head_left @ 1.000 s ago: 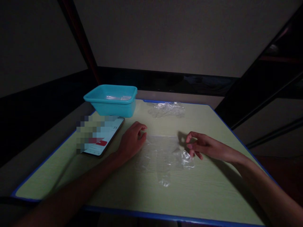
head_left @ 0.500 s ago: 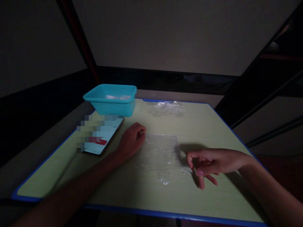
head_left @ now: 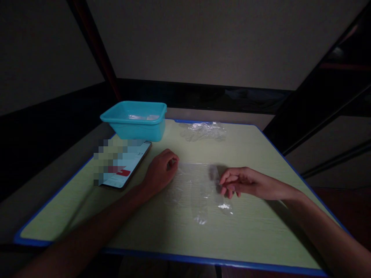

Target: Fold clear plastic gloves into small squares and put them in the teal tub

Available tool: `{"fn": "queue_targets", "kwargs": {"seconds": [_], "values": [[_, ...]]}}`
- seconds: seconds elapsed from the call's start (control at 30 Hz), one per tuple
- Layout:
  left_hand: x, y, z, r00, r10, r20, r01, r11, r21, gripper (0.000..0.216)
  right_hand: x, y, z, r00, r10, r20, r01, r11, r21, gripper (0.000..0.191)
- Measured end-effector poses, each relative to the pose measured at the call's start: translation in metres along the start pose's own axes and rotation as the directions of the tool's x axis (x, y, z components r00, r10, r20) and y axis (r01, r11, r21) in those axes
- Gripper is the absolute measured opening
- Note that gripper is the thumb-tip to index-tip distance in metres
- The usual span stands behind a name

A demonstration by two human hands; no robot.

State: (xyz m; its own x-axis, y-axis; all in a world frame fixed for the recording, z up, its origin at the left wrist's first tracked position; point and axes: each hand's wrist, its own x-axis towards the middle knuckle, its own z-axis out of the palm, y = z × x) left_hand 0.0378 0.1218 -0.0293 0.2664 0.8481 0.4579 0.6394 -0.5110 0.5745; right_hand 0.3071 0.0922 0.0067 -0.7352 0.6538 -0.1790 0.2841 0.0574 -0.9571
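A thin clear plastic glove (head_left: 199,193) lies flat on the table, its straight cuff edge on the far side and finger-like lobes toward me. My left hand (head_left: 162,166) rests at the cuff's left corner, with thumb and fingertips closed on the film there. Beside the glove's right edge is my right hand (head_left: 236,182), its fingers loosely bent and nothing visible in them. Whether its fingertips touch the film is hard to see. A shiny lobe of the glove shows just below that hand.
A turquoise plastic basin (head_left: 139,129) with some clear plastic inside stands at the back left. A phone (head_left: 130,166) with a lit screen, partly pixelated, lies left of my left hand. Crumpled clear plastic (head_left: 204,132) sits at the far edge of the blue-rimmed table (head_left: 255,235).
My right hand has moved up and left, closer to the glove's right edge, and its fingers have drawn nearer together. My left hand stays at the cuff corner.
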Motion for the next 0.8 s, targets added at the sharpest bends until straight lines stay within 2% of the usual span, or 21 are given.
{"fn": "queue_targets", "kwargs": {"seconds": [0.17,0.3,0.33,0.4,0.43,0.5,0.53,0.6,0.67,0.8], "values": [[-0.001,0.001,0.000,1.000,0.008,0.011,-0.008,1.000,0.011,0.013,0.001,0.002,-0.004,0.992,-0.042,-0.122,0.037,0.998,-0.043,0.013],[0.000,0.001,-0.001,0.999,0.030,0.014,-0.030,0.999,0.019,0.013,0.000,0.000,-0.002,1.000,0.012,0.005,-0.012,0.999,-0.033,0.014],[0.000,0.001,0.000,0.999,0.044,0.013,-0.044,0.999,0.014,0.013,0.000,-0.001,-0.001,1.000,0.002,0.001,-0.002,0.999,-0.047,0.014],[-0.001,0.002,0.000,0.997,0.082,0.012,-0.082,0.997,0.007,0.013,0.001,-0.003,0.003,0.987,-0.081,-0.135,0.061,0.987,-0.148,0.015],[-0.002,0.003,0.001,0.994,0.106,0.014,-0.106,0.994,0.005,0.014,0.003,-0.003,0.005,0.961,-0.146,-0.234,0.086,0.965,-0.247,0.017],[-0.005,0.007,0.003,0.986,0.164,0.042,-0.164,0.986,0.009,0.015,0.009,-0.003,0.012,0.892,-0.283,-0.353,0.082,0.868,-0.489,0.022],[-0.007,0.010,0.005,0.979,0.193,0.070,-0.195,0.981,0.015,0.017,0.013,-0.001,0.016,0.873,-0.334,-0.355,0.064,0.801,-0.595,0.026],[-0.012,0.017,0.009,0.959,0.239,0.152,-0.247,0.969,0.030,0.024,0.022,0.003,0.024,0.886,-0.372,-0.276,0.051,0.671,-0.739,0.034],[-0.017,0.023,0.012,0.934,0.260,0.243,-0.281,0.958,0.054,0.034,0.030,0.008,0.031,0.916,-0.357,-0.182,0.061,0.573,-0.817,0.042],[-0.024,0.029,0.017,0.896,0.237,0.376,-0.307,0.942,0.138,0.049,0.038,0.019,0.036,0.948,-0.307,-0.090,0.061,0.450,-0.891,0.056]]}}
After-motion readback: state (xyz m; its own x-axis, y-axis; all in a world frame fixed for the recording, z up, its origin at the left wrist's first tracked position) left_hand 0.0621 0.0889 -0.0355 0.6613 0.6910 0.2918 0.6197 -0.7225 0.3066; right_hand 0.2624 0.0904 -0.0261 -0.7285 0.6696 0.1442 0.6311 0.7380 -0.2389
